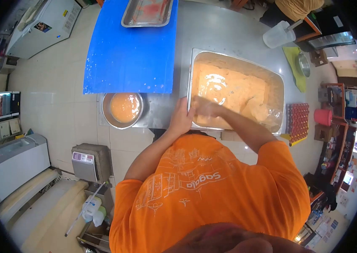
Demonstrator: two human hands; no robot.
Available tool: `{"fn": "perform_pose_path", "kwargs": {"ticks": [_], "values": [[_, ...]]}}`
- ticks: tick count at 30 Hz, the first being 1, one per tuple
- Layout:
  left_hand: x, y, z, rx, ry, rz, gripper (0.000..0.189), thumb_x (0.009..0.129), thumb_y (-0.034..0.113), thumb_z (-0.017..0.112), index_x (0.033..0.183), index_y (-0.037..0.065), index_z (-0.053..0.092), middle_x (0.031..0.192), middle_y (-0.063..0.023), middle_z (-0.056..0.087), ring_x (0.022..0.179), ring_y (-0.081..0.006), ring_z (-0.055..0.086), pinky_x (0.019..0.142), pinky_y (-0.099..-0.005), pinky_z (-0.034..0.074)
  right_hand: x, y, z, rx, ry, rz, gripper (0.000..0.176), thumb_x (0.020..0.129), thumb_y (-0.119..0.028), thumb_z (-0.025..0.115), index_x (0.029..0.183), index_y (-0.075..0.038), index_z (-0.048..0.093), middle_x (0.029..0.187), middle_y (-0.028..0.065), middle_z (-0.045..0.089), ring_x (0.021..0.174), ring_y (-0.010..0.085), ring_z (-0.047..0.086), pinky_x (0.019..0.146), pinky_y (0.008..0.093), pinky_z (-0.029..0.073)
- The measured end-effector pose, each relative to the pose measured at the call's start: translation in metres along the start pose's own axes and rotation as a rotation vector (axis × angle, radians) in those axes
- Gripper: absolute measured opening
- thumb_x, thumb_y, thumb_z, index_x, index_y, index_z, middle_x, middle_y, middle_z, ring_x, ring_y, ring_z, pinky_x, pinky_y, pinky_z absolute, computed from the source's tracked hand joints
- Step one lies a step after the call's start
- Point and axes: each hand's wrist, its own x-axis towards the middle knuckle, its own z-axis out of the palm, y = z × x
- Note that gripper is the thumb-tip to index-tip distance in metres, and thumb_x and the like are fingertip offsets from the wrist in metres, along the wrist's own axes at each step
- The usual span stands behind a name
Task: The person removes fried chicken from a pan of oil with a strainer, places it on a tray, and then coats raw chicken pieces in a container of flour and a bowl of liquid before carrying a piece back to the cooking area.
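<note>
A deep steel pan (281,90) lies on the metal table in front of me, with a pale orange, flour-like mass (246,86) in it. A glossy wet patch (212,86) shines on its left part. My left hand (181,117) grips the pan's near left rim. Just inside that rim, my right hand (205,107) is low over the orange mass. Motion smears its fingers, so what they hold, if anything, cannot be made out. A clear plastic piece (274,116) lies at the pan's right end. Left of my left hand stands a round steel bowl (139,120) of orange liquid.
A blue board (130,55) covers the table's left side, overhanging the bowl's back edge. On it rests a metal tray (147,23) with reddish residue. Red egg trays (298,122), a white pitcher (278,36) and a small steel bowl (302,65) stand right. Another person (292,10) is at the back.
</note>
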Motion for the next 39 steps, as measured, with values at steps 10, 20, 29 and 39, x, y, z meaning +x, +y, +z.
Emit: {"fn": "perform_pose_path", "kwargs": {"ticks": [10,20,29,39], "values": [[0.003,-0.001,0.003,0.014,-0.009,-0.025,0.039,0.094,0.019,0.054,0.127,-0.001,0.044,0.119,-0.0252,0.048,0.111,-0.0459,0.049,0.094,-0.0479,0.042,-0.004,0.006,-0.087,-0.527,-0.004,-0.012,0.055,0.085,-0.032,0.064,0.13,-0.004,0.049,0.125,0.0222,0.056,0.12,0.036,0.052,0.099,0.0412,0.043],[0.002,-0.003,0.006,0.001,0.028,0.007,0.036,0.094,0.015,0.053,0.126,-0.001,0.046,0.113,-0.0253,0.05,0.108,-0.0436,0.05,0.094,-0.0453,0.041,0.008,0.025,0.02,-0.127,-0.106,-0.059,0.034,0.08,-0.024,0.059,0.103,0.001,0.062,0.095,0.025,0.064,0.087,0.0359,0.061,0.077,0.0418,0.049],[0.003,-0.005,0.004,-0.003,0.002,0.026,0.038,0.094,0.018,0.053,0.125,-0.001,0.043,0.118,-0.0263,0.048,0.111,-0.0468,0.048,0.094,-0.0486,0.041,-0.029,0.007,-0.058,-0.089,0.022,-0.017,0.052,0.086,-0.042,0.062,0.119,-0.002,0.057,0.112,0.0183,0.063,0.103,0.0301,0.06,0.089,0.0394,0.046],[0.004,-0.004,0.006,-0.007,0.03,0.049,0.034,0.094,0.016,0.053,0.123,-0.002,0.046,0.113,-0.0253,0.05,0.108,-0.0439,0.049,0.094,-0.0454,0.041,0.017,0.022,0.023,-0.704,0.46,-0.313,0.051,0.084,-0.036,0.058,0.117,0.004,0.056,0.106,0.0293,0.063,0.105,0.0416,0.06,0.088,0.0452,0.048]]}}
